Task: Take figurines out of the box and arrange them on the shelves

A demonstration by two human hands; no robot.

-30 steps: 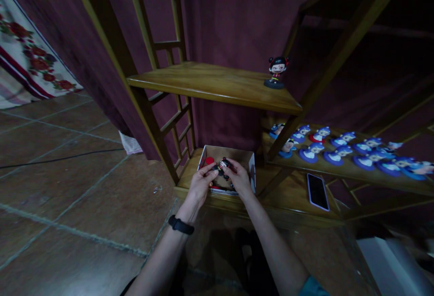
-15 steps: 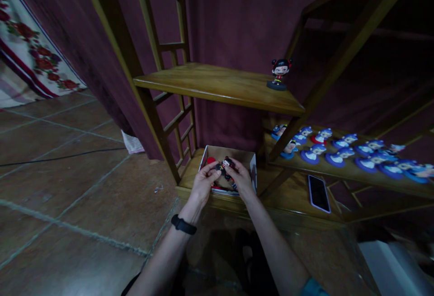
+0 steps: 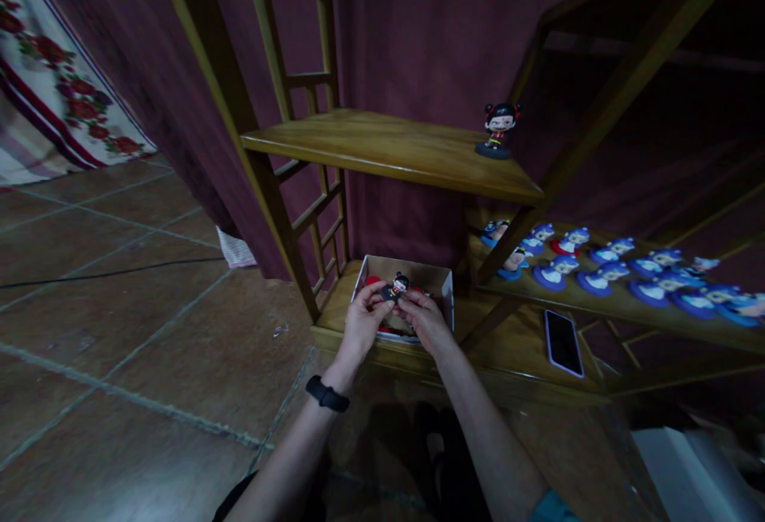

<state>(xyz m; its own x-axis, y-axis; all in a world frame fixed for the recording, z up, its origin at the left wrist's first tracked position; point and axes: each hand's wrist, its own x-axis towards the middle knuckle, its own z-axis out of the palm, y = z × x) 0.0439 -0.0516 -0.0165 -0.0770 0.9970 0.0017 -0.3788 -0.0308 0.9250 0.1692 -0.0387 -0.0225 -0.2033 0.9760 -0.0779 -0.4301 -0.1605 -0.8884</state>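
Between my two hands is a small figurine (image 3: 398,284) with black hair buns and a dark base, its face turned up toward me. My left hand (image 3: 364,319) pinches it from the left, at the base. From the right, my right hand (image 3: 425,317) grips its lower part, fingers closed. Both hands are over an open cardboard box (image 3: 439,276) on the bottom shelf. Red and dark pieces lie inside the box, partly hidden by my hands. A similar figurine (image 3: 500,130) stands upright at the right end of the shelf above.
The wooden shelf board (image 3: 382,147) juts out above the box. Several blue-and-white figurines (image 3: 603,276) stand in rows on a shelf to the right. A phone (image 3: 563,343) lies below them. A white box (image 3: 687,466) is on the floor at the lower right.
The figurine has turned in my hands from tilted to more upright, its base now at the lower left. My right-hand fingers have shifted lower on it. The view has moved slightly.
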